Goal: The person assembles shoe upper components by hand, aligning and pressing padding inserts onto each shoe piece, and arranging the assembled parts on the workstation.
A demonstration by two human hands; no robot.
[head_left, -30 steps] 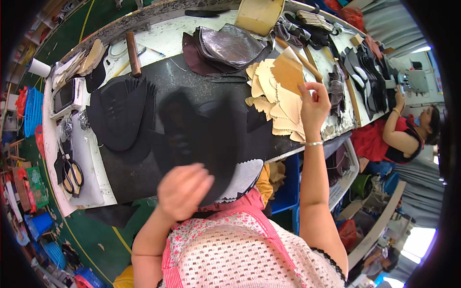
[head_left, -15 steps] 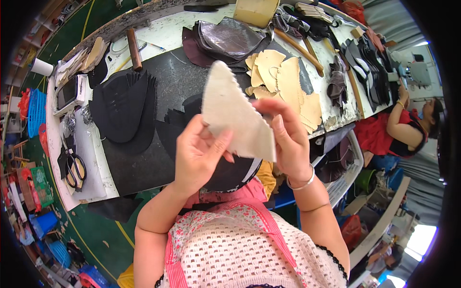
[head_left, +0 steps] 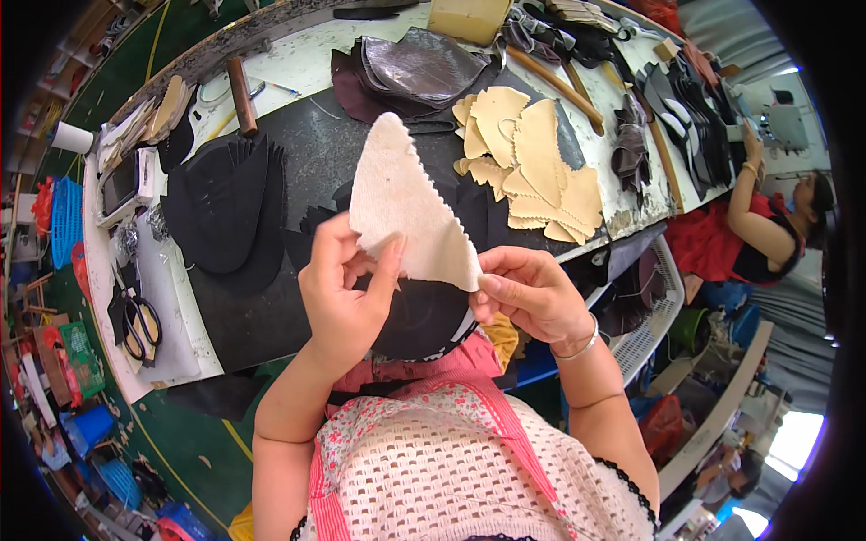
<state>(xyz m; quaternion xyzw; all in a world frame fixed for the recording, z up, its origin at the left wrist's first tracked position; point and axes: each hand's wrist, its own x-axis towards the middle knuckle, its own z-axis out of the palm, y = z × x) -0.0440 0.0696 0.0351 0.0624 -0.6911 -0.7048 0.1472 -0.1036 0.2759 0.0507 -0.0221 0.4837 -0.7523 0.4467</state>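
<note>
A cream, roughly triangular fabric piece point(head_left: 401, 203) with a zigzag-cut edge is held up over the bench between my two hands. My left hand point(head_left: 347, 284) pinches its lower left side between thumb and fingers. With thumb and fingertips, my right hand point(head_left: 530, 293) grips its lower right corner. Behind it lies a spread pile of tan zigzag-edged pieces point(head_left: 537, 167). Black cut pieces point(head_left: 397, 320) rest at the bench's near edge, partly hidden by my hands and the fabric. Another stack of black rounded pieces point(head_left: 221, 212) lies to the left.
Scissors point(head_left: 140, 329) and a wooden-handled tool point(head_left: 242, 97) are on the left of the bench. Dark shiny pieces point(head_left: 419, 72) lie at the back. A white plastic basket point(head_left: 663, 302) stands at the right edge. Farther right, a person in red point(head_left: 767, 225) works.
My right hand has moved down from the zigzag edge to the piece's lower right corner and now pinches it. The fabric has shifted slightly left and turned.
</note>
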